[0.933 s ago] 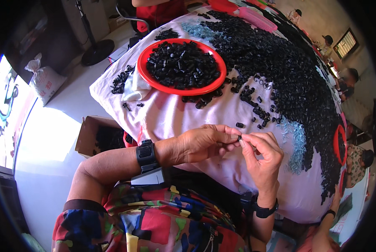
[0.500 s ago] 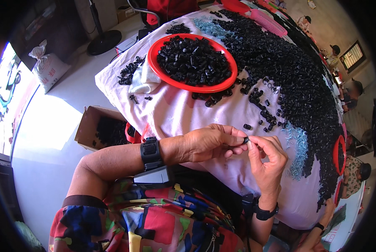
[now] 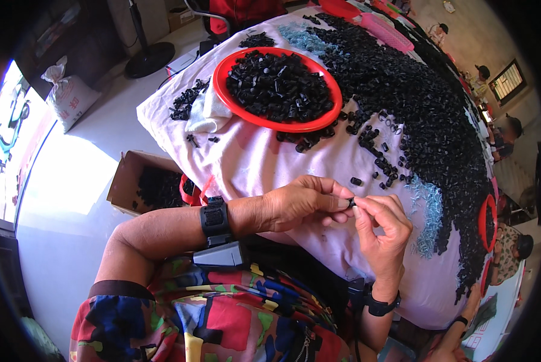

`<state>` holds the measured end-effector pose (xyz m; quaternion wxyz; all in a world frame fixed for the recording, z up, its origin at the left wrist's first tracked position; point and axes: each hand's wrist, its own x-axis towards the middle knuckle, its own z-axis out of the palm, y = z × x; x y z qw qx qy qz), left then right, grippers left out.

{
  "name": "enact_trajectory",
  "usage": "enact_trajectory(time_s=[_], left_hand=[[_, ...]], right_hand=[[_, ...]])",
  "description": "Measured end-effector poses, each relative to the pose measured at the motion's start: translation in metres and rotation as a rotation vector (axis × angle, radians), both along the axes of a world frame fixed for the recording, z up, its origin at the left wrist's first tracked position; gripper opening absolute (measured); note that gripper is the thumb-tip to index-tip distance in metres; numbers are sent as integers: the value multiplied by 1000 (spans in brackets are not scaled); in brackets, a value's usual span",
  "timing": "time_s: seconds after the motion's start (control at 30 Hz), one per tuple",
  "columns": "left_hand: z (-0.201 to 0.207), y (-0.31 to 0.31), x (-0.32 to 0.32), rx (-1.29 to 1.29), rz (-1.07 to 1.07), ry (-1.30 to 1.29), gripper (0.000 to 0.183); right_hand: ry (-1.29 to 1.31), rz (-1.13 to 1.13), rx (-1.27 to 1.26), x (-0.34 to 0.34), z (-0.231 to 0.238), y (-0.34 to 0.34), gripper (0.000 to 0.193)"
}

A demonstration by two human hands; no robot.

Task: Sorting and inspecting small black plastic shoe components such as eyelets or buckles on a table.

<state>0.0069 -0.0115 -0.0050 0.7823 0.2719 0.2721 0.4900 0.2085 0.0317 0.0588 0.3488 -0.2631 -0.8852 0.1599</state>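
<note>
Close to the person's body, on the near side of the red bowl [image 3: 252, 117], the two hands meet fingertip to fingertip. The left hand [image 3: 310, 202] pinches a small black piece [image 3: 352, 203] between thumb and finger, and the right hand [image 3: 382, 226] closes thumb and finger on its other side. I take it the piece is too small for anything but a pinch; its shape I can't make out from here.

Just beyond the fingers, nearer than the bowl, a lone part [image 3: 356, 181] lies on the worktop [image 3: 246, 166]. Left of the bowl and lower, an open box [image 3: 118, 184] holds more black pieces. Blue bits [image 3: 430, 217] sit apart to the bowl's right, likely to keep them from mixing.

The bowl itself is piled high with parts; its rim probably stops them scattering. A white cloth [image 3: 209, 114] touches its left side. Right of it and beyond spreads a black heap [image 3: 427, 127], with a pink basket [image 3: 386, 32] past that.
</note>
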Motion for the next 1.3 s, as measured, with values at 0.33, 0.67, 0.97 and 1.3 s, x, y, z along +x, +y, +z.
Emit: enact_trajectory(time_s=[0.33,0.67,0.97,1.3], left_hand=[[-1,6,-10,-57,-98,-208,25],[-8,6,-11,-55,-73,-130,24],[-4,7,-9,-46,-92,-111,24],[-6,4,-6,-21,-47,-100,28]], right_hand=[[-176,-257,-51,20,-2,39,17],[-413,-243,101,16,-21,78,17],[-467,-221,136,22,-20,72,16],[69,-109,-502,8,-11,23,24]])
